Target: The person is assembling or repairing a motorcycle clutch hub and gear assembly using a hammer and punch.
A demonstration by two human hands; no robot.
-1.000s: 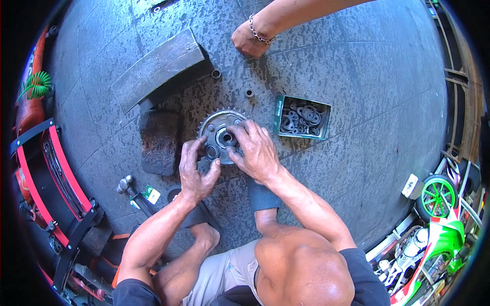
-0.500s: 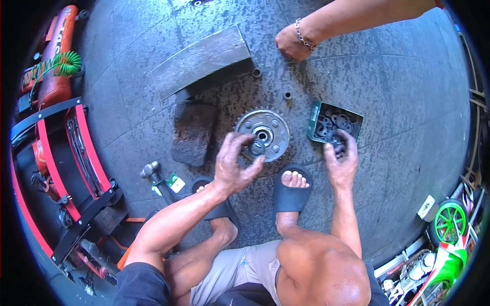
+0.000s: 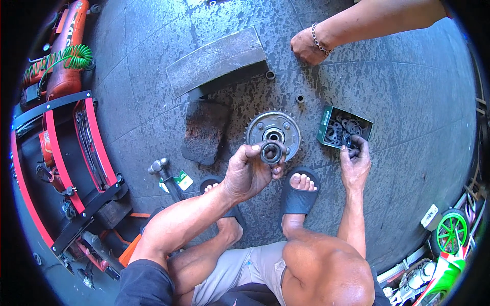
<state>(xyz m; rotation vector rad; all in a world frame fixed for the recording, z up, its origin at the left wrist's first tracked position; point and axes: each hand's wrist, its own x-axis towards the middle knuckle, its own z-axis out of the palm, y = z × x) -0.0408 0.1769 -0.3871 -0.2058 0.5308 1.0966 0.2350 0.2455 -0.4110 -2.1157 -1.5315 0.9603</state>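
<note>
My left hand (image 3: pixel 250 173) grips a dark ring (image 3: pixel 270 152), like a bearing or seal, raised in front of a toothed metal sprocket hub (image 3: pixel 287 130) on the floor, covering part of its lower edge. My right hand (image 3: pixel 354 166) has a small dark ring (image 3: pixel 346 140) pinched at the near edge of the green box (image 3: pixel 324 127) of assorted washers and rings. A dark, worn block (image 3: pixel 204 130) lies left of the sprocket. A small bushing (image 3: pixel 300 98) sits above the sprocket, and another ring (image 3: pixel 270 75) lies farther up.
A co-worker's hand (image 3: pixel 309 48) rests near a long metal block (image 3: pixel 214 58). A hammer (image 3: pixel 161 168) lies by my left foot. A red-framed tool cart (image 3: pixel 92 143) and orange tank (image 3: pixel 64 81) stand left, a green-wheeled motorbike (image 3: pixel 451 232) lower right. My sandalled feet (image 3: pixel 300 191) frame the work.
My hands have left the sprocket: the left now lifts a ring, tilted toward me; the right has moved rightward to the box and holds a ring there. The scene has shifted right in view.
</note>
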